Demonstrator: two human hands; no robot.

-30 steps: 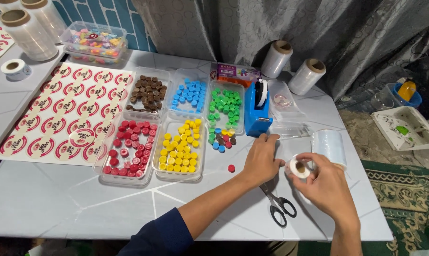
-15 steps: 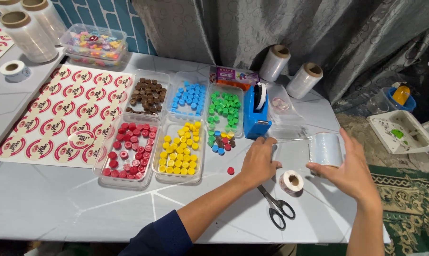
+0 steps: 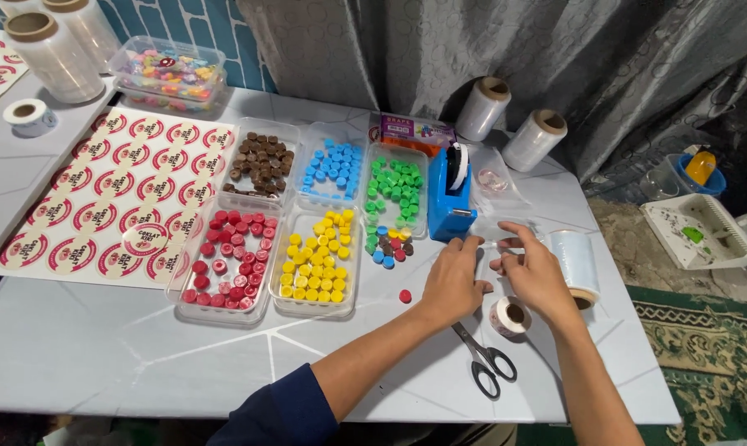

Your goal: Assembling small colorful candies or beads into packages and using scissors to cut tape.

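My left hand [image 3: 454, 279] lies flat on the white table [image 3: 101, 355], fingers apart, fingertips at the edge of a small clear plastic bag [image 3: 505, 233] just in front of the blue tape dispenser [image 3: 449, 196]. My right hand [image 3: 535, 277] is close beside it, thumb and fingers pinching that clear bag. A small tape roll [image 3: 508, 316] lies under my right wrist. Black-handled scissors [image 3: 485, 359] lie near the front edge. A roll of clear film [image 3: 576, 260] lies on its side right of my right hand. One loose red cap [image 3: 405, 296] sits left of my left hand.
Clear trays hold red [image 3: 225, 264], yellow [image 3: 317, 260], brown [image 3: 260, 161], blue [image 3: 332, 163] and green [image 3: 397, 186] caps. A round-sticker sheet [image 3: 109, 194] lies at left. Two film rolls [image 3: 483, 107] stand at the back by a grey curtain. The table's right edge drops to a patterned carpet [image 3: 704, 355].
My right hand put down the small tape roll, lifted the clear film roll, then laid it at the right. It has now moved left to the clear bag beside my left hand.
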